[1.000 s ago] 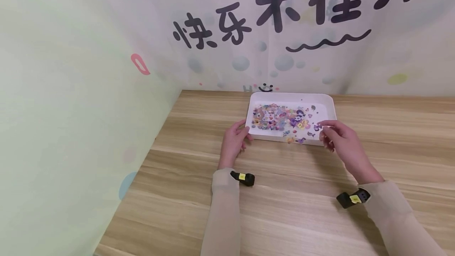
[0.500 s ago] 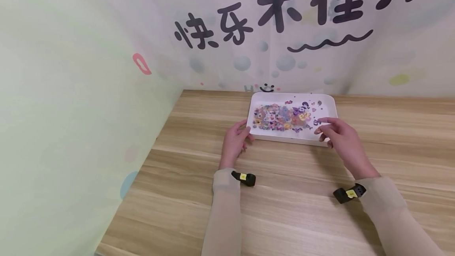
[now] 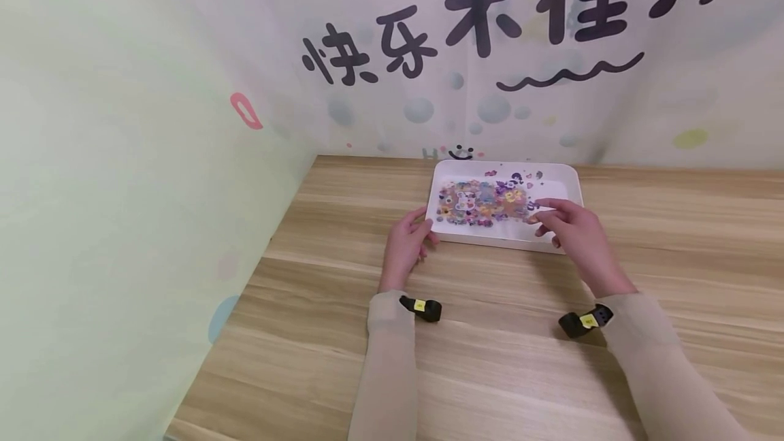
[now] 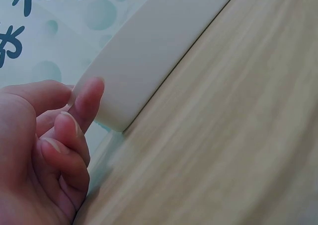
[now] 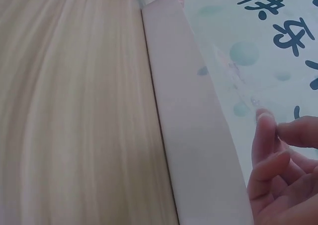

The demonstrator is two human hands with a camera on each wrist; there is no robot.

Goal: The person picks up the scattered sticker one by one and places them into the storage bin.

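A shallow white tray (image 3: 499, 240) stands near the wall, holding small colourful stickers (image 3: 467, 201), some apparently on clear film. My left hand (image 3: 404, 243) pinches the tray's left front corner between thumb and index finger; in the left wrist view the other fingers of the left hand (image 4: 59, 145) curl outside the tray wall. Over the tray's right part, my right hand (image 3: 572, 230) pinches the edge of a clear sticker sheet (image 5: 237, 78) with thumb and index finger. This sheet is see-through, so its outline against the stickers below is hard to make out.
The tray rests on a wood-grain table (image 3: 490, 359). Behind it hangs a white printed cloth (image 3: 380, 114) with dark lettering, and a pale wall (image 3: 122, 189) borders the table's left side. Each wrist wears a small black camera (image 3: 422, 308).
My right hand has moved left with the clear sticker sheet. The sheet's printed shapes, earlier overlapping the tray's front rim, now lie farther back over the tray. My left hand keeps its place.
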